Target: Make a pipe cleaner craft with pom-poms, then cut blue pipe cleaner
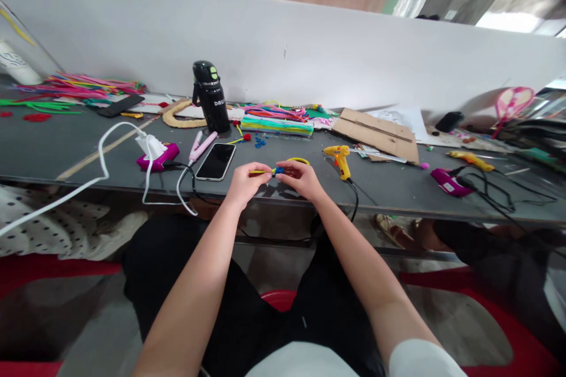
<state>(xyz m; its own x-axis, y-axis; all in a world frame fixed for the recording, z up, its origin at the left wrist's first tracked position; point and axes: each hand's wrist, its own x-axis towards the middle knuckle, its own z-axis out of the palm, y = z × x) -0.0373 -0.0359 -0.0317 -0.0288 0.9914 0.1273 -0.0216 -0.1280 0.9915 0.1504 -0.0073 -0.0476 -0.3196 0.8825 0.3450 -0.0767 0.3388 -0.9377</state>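
Observation:
My left hand (pixel 247 182) is closed in a pinch on a yellow pipe cleaner (pixel 257 172) at the table's front edge. Fingertips of my right hand (pixel 304 179) are pinched on a small fuzzy blue piece (pixel 279 171), which sits on or against the yellow stem between both hands. A yellow curve (pixel 299 160) shows just above my right hand. Beyond my hands lie several small blue bits (pixel 260 142) and a red fuzzy piece (pixel 246 137) on a yellow stem. To the right, a yellow hot glue gun (pixel 338 159) lies on its side.
A phone (pixel 216 161), a pink hair-straightener-like tool (pixel 203 146) and a purple power socket (pixel 158 156) with cables are at left. Behind stand a black bottle (pixel 213 100), pipe cleaner bundles (pixel 276 125) and cardboard (pixel 375 132). People sit on both sides.

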